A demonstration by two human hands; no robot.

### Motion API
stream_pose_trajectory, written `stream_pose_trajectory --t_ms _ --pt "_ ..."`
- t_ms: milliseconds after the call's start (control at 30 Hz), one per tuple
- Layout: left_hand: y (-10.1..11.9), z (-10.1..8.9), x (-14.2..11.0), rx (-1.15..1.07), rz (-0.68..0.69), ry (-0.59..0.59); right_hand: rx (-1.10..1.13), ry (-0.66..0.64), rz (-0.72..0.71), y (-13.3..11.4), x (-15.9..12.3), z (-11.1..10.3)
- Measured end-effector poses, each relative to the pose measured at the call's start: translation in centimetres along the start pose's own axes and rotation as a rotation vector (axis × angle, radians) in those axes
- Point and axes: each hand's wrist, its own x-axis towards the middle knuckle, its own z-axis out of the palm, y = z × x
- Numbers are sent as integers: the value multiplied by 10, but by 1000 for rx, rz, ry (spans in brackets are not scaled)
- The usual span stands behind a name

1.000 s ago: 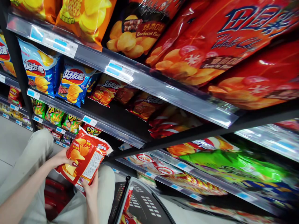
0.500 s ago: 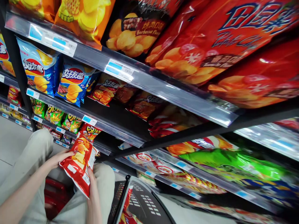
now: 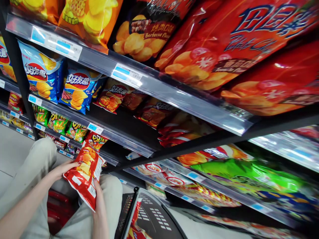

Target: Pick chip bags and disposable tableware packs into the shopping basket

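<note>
A red bag of potato chips point(image 3: 84, 174) is held between both hands low at the left, above my knees in beige trousers. My left hand point(image 3: 62, 169) grips its upper left edge, fingers curled over the top. My right hand point(image 3: 98, 196) holds its lower right edge from beneath, thumb against the bag. The bag is turned edge-on, its white label side facing right.
Black store shelves point(image 3: 174, 99) with clear price strips fill the view, stocked with blue, red, orange and green chip bags. A dark shopping basket point(image 3: 152, 215) holding red packets sits at the bottom centre. A red basket point(image 3: 58, 207) lies under my legs. Grey floor shows at left.
The chip bag has been turned from facing me to edge-on and lowered slightly over the first half second. Since then the hands and bag have stayed still.
</note>
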Motion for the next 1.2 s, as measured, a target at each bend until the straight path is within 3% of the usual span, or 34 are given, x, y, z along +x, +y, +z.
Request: stream_pose_trajectory --t_ms 200,467,700,1200 --pt "1 -2 -5 -4 109 -202 -36 126 -157 3 -1 -6" --pt "3 -2 -9 -33 174 -386 -141 79 -301 7 -6 -13" --pt "4 -1 -9 -40 208 -413 -219 53 -386 11 -3 -21" --pt "6 0 -12 3 212 -378 -239 58 -368 6 -10 -12"
